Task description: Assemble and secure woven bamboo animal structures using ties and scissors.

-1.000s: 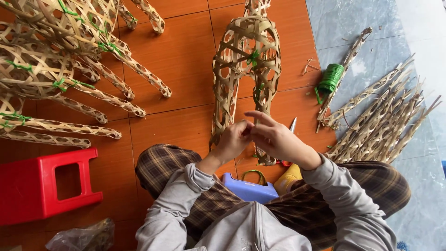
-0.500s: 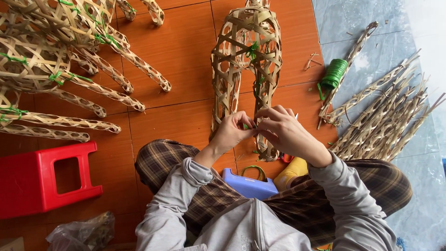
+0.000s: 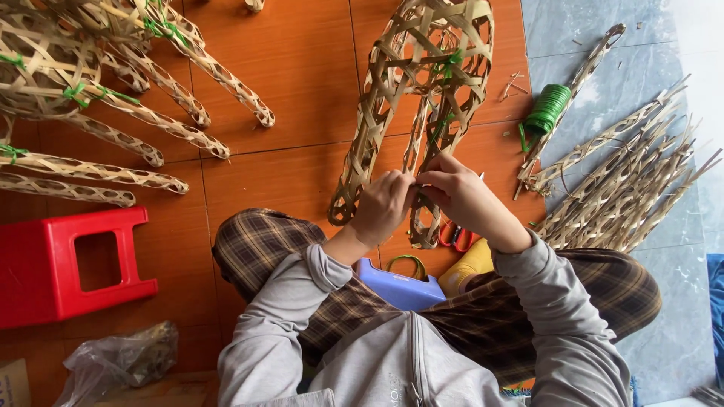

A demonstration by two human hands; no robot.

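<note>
A woven bamboo frame (image 3: 422, 68) with long legs lies on the orange tile floor in front of me. My left hand (image 3: 383, 207) and my right hand (image 3: 461, 194) meet at one of its legs, fingers pinched together on the bamboo weave. What the fingertips pinch is too small to tell. I sit on a low blue stool (image 3: 400, 286), knees spread in plaid trousers.
Several finished woven frames (image 3: 90, 90) are piled at the upper left. A red plastic stool (image 3: 68, 264) stands at the left. A green wire spool (image 3: 548, 109) and a heap of woven bamboo legs (image 3: 626, 188) lie at the right. Red-handled scissors (image 3: 456, 235) rest under my right hand. A plastic bag (image 3: 121, 362) lies bottom left.
Both hands have shifted slightly up the frame's leg and stay pinched together on it. The view has drifted a little.
</note>
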